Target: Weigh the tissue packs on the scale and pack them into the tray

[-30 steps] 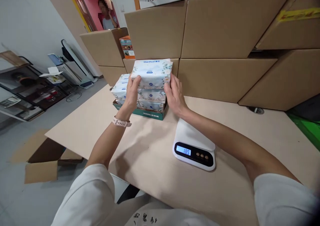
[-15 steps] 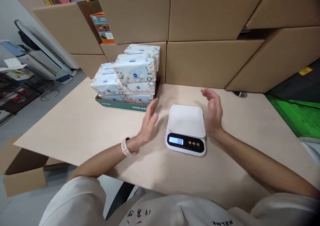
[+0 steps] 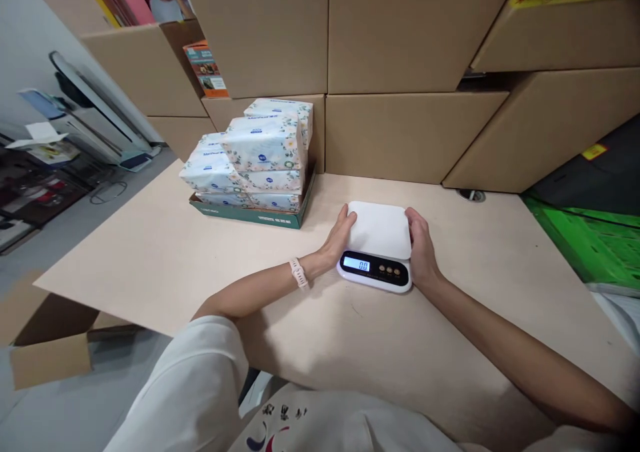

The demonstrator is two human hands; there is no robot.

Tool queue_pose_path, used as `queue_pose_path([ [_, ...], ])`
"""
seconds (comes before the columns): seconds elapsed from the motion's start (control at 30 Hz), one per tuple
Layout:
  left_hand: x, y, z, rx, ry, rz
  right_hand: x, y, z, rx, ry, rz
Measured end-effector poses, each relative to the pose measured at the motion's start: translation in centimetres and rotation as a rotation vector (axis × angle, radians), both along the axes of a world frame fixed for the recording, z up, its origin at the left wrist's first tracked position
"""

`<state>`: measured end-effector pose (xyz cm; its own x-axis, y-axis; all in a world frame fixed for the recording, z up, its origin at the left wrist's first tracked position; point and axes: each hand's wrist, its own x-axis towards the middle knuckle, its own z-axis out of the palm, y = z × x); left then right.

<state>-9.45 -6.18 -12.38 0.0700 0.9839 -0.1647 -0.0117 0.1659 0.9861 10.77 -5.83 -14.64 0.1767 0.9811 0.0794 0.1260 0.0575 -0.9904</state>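
Arms stretched forward, palms turned inward, and my left grip [image 3: 341,237] and right grip [image 3: 423,251] clasp the digital scale [image 3: 379,231] by its sides: smooth, white, round-cornered, on the pale tabletop [image 3: 440,345], right of floral-wrapped tissue packs [image 3: 263,144] in a green cardboard tray [image 3: 250,217].

I remotely had the left hand [image 3: 339,239] and right hand [image 3: 423,249] holding the white scale [image 3: 379,231] by its sides; farther left, tissue packs [image 3: 263,147] sat stacked in a green tray [image 3: 245,214].
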Motion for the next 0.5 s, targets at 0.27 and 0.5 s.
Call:
queue_pose_path([
  [0.27,-6.1,-1.6,7.5,0.653,0.175,0.248,-0.7,2.2,4.3,0.153,-0.187,0.012],
  [0.5,-19.4,2.9,12.2,0.772,0.262,0.592,-11.7,7.7,12.2,0.323,-0.094,0.511],
])
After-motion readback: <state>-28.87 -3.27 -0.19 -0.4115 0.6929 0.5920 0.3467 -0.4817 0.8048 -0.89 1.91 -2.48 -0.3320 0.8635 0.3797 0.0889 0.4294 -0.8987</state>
